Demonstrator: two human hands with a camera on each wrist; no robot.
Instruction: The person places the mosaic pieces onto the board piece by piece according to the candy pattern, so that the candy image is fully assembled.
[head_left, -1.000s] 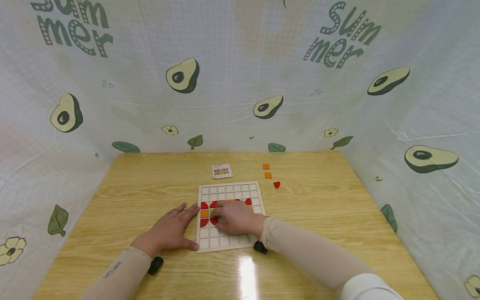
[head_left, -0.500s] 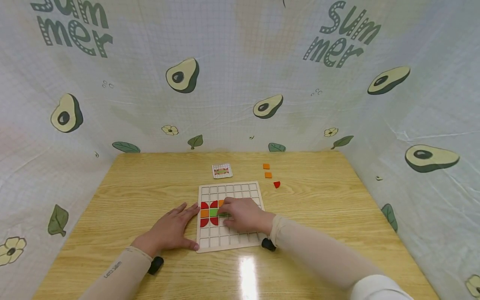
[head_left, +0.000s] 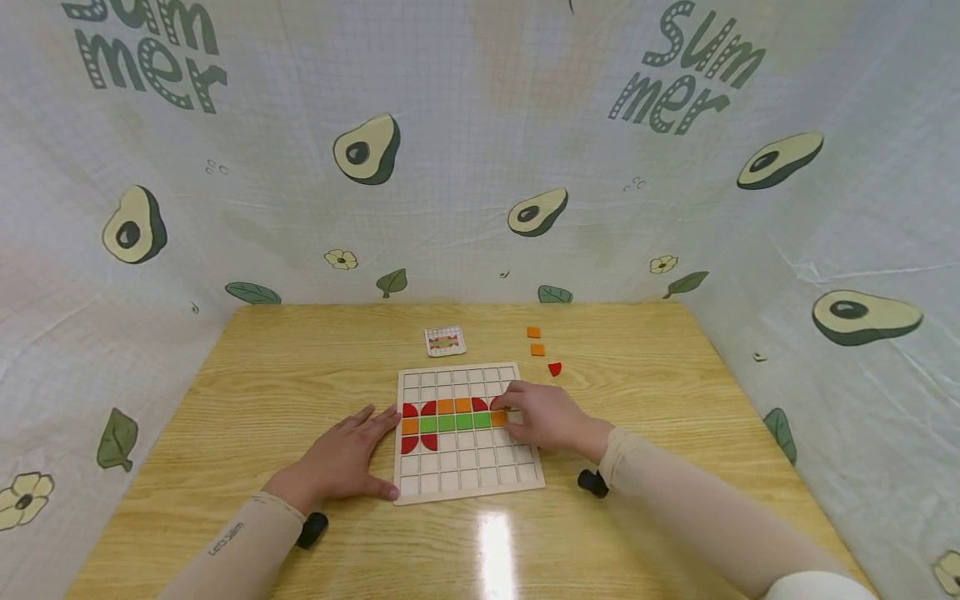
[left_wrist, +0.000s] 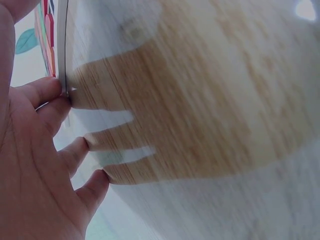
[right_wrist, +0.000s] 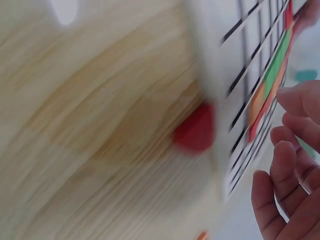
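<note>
A pale grid board (head_left: 468, 481) lies on the table with red quarter-circle tiles (head_left: 409, 444), orange square tiles (head_left: 446, 407) and a row of green square tiles (head_left: 446, 422) in its cells. My left hand (head_left: 341, 458) rests at the board's left edge, fingers spread and touching that edge; in the left wrist view the fingers (left_wrist: 45, 115) look straight. Over the right side of the board is my right hand (head_left: 551, 417), its fingers covering part of the tiles at the row's right end. Nothing shows between its loosely bent fingers (right_wrist: 285, 160) in the right wrist view.
Behind the board lies a small pattern card (head_left: 445, 342). Two loose orange squares (head_left: 533, 332) and a loose red quarter-circle (head_left: 555, 369) lie on the wooden table (head_left: 637, 367) to its right. A printed curtain (head_left: 450, 208) surrounds the table at back and sides.
My right hand has moved right across the board, from its left-middle cells to its right edge, uncovering the green row and orange tiles. My left hand stays in place.
</note>
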